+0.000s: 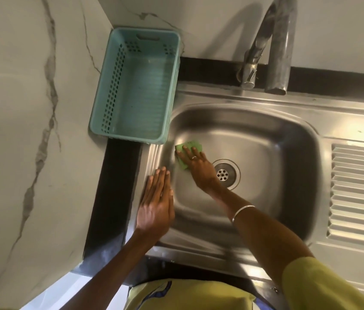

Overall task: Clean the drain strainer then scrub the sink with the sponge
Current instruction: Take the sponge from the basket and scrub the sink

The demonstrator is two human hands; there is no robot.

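Head view: the right hand [199, 166] presses a green sponge [187, 151] flat, fingers spread, against the sink [266, 135] floor left of the drain strainer [225, 174]; the left hand [156, 204] rests nearby, fingers straight together, on the rim.

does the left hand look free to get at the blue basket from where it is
Probably yes: the left hand lies flat and empty on the sink rim, and nothing stands between it and the blue basket.

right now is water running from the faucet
No, nothing flows from the faucet spout above the sink.
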